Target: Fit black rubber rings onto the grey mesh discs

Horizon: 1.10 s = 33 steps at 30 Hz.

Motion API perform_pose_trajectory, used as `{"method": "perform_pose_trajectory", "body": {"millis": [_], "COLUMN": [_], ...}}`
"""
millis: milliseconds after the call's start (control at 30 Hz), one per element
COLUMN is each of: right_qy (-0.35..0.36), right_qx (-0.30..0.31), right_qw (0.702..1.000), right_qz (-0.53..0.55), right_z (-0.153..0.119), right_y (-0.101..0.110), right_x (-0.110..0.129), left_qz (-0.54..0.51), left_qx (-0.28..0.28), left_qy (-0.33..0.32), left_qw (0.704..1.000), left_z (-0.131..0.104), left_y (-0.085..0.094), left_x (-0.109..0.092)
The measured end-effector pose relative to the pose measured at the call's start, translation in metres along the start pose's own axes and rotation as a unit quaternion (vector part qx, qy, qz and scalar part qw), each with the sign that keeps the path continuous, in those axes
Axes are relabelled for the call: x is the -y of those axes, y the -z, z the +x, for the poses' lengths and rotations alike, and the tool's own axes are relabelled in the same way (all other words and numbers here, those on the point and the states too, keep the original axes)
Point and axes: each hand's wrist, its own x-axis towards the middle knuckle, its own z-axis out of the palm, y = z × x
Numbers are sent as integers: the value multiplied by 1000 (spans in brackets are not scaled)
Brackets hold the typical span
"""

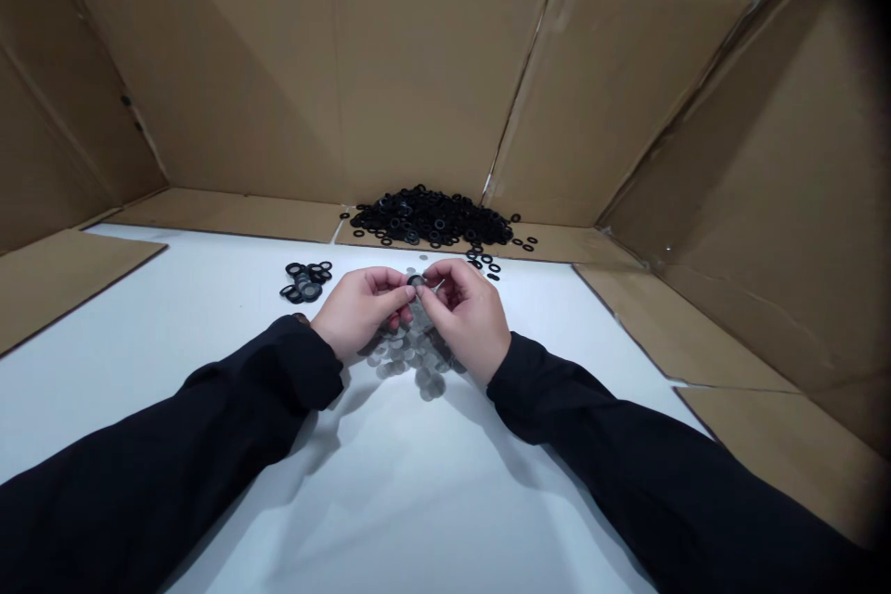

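Note:
Between the fingertips of both hands is a small black ring [416, 280], with what looks like a grey disc against it. My left hand [366, 304] pinches its left side with thumb and forefinger. On its right side, my right hand [470, 311] is closed, the thumb and forefinger pressed to the ring and disc. Below the hands lies a loose pile of thin grey translucent discs [430, 382], partly hidden by the fingers. Left of my left hand sits a small group of black rings [303, 283], some with grey discs in them.
A large heap of black rings [432, 215] lies at the back against the cardboard wall [432, 65], with several strays near its right end. Cardboard walls and flaps [730, 334] border the white table surface [418, 501] at the back and sides.

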Motion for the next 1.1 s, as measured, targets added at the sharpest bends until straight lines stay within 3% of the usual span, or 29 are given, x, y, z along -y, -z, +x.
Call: {"method": "perform_pose_trajectory", "body": {"millis": [300, 567, 733, 867, 1100], "right_qy": [7, -61, -142, -178, -173], "right_qx": [-3, -2, 52, 55, 72], "right_qw": [1000, 994, 960, 939, 963], "right_qz": [6, 96, 237, 289, 195], "right_z": [1, -1, -1, 0, 1], "right_y": [0, -7, -10, -11, -9], "right_x": [-1, -6, -6, -7, -7], "left_qz": [9, 0, 22, 21, 85], "left_qx": [0, -24, -34, -10, -14], "left_qy": [-4, -4, -13, -13, -20], "left_qw": [1000, 1000, 999, 1000, 996], "left_z": [1, 0, 0, -2, -5], "left_y": [0, -1, -1, -1, -2], "left_x": [0, 0, 1, -1, -5]}}
